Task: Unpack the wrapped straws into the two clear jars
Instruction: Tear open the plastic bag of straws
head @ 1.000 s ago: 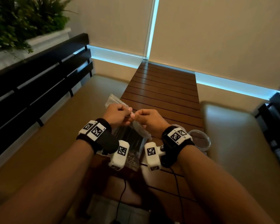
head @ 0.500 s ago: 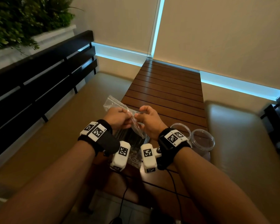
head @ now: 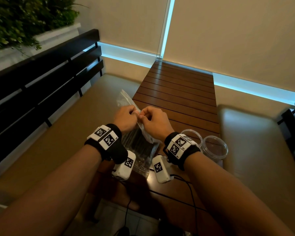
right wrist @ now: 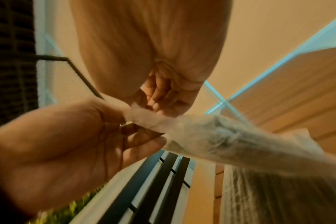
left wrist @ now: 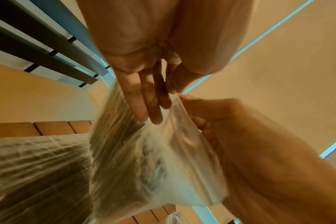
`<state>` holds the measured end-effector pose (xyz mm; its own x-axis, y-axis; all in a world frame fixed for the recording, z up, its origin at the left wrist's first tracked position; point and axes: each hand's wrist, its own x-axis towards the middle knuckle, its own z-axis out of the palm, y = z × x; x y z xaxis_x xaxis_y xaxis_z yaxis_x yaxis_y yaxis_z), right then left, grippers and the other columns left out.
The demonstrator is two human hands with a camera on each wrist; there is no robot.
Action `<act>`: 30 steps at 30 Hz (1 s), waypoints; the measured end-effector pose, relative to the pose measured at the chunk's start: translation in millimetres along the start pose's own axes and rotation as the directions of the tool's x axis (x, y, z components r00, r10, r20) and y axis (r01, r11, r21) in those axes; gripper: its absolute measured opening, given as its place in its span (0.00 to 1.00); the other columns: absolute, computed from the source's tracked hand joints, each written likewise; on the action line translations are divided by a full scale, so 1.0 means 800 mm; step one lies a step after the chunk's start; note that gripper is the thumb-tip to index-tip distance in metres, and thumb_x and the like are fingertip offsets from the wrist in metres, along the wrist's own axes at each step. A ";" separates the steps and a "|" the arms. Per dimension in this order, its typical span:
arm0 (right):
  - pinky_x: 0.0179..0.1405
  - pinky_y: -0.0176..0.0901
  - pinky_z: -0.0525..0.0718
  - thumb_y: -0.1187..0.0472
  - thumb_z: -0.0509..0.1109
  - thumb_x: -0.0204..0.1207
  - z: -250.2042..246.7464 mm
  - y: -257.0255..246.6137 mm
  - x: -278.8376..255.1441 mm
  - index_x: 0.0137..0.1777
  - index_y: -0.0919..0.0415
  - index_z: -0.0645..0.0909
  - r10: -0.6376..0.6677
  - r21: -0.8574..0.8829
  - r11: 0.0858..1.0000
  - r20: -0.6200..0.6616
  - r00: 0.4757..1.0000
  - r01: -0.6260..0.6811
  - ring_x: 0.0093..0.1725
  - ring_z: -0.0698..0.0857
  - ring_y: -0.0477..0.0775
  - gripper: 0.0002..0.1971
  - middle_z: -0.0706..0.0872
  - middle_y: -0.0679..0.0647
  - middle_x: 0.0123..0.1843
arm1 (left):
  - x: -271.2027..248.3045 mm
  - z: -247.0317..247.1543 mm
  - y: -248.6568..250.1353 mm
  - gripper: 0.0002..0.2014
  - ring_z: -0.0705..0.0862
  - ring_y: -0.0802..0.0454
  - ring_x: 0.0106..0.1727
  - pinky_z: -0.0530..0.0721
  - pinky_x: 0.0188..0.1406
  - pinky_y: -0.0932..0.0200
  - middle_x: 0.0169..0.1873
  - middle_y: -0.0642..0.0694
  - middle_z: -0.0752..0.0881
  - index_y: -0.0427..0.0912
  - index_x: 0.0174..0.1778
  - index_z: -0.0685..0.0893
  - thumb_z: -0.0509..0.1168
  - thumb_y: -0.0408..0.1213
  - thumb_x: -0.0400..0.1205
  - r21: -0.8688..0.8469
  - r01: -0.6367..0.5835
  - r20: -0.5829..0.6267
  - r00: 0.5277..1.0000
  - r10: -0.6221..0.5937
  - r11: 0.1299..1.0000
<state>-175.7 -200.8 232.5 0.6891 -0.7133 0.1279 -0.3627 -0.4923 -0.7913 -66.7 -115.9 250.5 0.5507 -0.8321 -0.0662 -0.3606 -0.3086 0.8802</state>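
A clear plastic bag (head: 138, 145) of dark wrapped straws stands tilted at the near left edge of the wooden table (head: 180, 92). My left hand (head: 134, 113) and right hand (head: 142, 117) meet at the bag's top, each pinching the film. In the left wrist view, the left fingers (left wrist: 144, 104) lie against the bag (left wrist: 144, 159), and the right hand (left wrist: 211, 115) pinches its other side. The right wrist view shows the film (right wrist: 211, 136) stretched between the two hands. Two clear jars (head: 192, 136) (head: 215, 148) stand open and upright to the right of my right wrist.
Tan cushioned benches (head: 75, 133) (head: 255, 142) flank the table. A dark slatted backrest (head: 46, 86) and a planter with greenery (head: 24, 23) lie to the left. Black cables (head: 191, 189) trail over the table's near end. Beige blinds close the far side.
Both hands stay pinched together at the bag's top, working the film a little. The head view has shifted, so the second jar shows fully beside my right wrist.
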 end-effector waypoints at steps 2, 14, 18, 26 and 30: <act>0.39 0.42 0.89 0.57 0.73 0.80 0.002 -0.002 0.000 0.51 0.57 0.84 0.084 0.150 0.985 0.044 0.996 -0.089 0.40 0.88 0.48 0.05 0.89 0.51 0.43 | 0.003 -0.002 -0.001 0.12 0.78 0.44 0.40 0.81 0.47 0.45 0.36 0.39 0.80 0.36 0.37 0.78 0.58 0.33 0.86 0.042 -0.012 -0.003 1.000 0.012 0.999; 0.36 0.42 0.91 0.70 0.66 0.77 -0.050 0.028 0.023 0.40 0.54 0.82 0.370 0.197 0.926 -0.312 0.875 -0.322 0.37 0.89 0.49 0.11 0.88 0.51 0.42 | 0.011 -0.027 -0.046 0.15 0.71 0.47 0.32 0.66 0.27 0.57 0.28 0.45 0.73 0.42 0.29 0.71 0.57 0.31 0.84 0.368 0.119 -0.142 0.987 -0.071 0.922; 0.41 0.47 0.84 0.66 0.64 0.78 -0.038 0.023 0.023 0.46 0.61 0.79 0.206 0.041 0.978 -0.251 0.946 -0.202 0.43 0.83 0.53 0.03 0.84 0.52 0.43 | 0.012 -0.026 -0.044 0.11 0.74 0.46 0.36 0.73 0.35 0.56 0.40 0.42 0.74 0.43 0.40 0.74 0.68 0.44 0.79 0.480 0.154 -0.124 0.987 -0.107 0.864; 0.31 0.50 0.73 0.75 0.60 0.72 -0.005 0.017 0.003 0.42 0.58 0.69 -0.170 -0.148 0.977 -0.118 0.978 0.152 0.34 0.74 0.54 0.11 0.77 0.52 0.37 | 0.050 -0.013 0.001 0.22 0.79 0.41 0.63 0.78 0.63 0.41 0.65 0.42 0.80 0.51 0.68 0.76 0.70 0.48 0.78 0.866 -0.163 0.108 0.984 0.141 0.473; 0.30 0.43 0.72 0.77 0.67 0.67 -0.014 0.027 -0.009 0.37 0.57 0.74 -0.266 -0.371 0.893 0.018 0.964 0.254 0.39 0.73 0.54 0.13 0.73 0.52 0.45 | 0.046 -0.012 -0.021 0.04 0.80 0.46 0.41 0.84 0.46 0.50 0.41 0.47 0.81 0.46 0.49 0.80 0.65 0.40 0.81 0.831 -0.202 0.172 0.979 0.106 0.519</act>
<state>-194.9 -211.8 221.3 0.7719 -0.5473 0.3234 -0.3819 -0.8059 -0.4525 -33.4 -136.8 237.6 0.3720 -0.9267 -0.0525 -0.9235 -0.3752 0.0794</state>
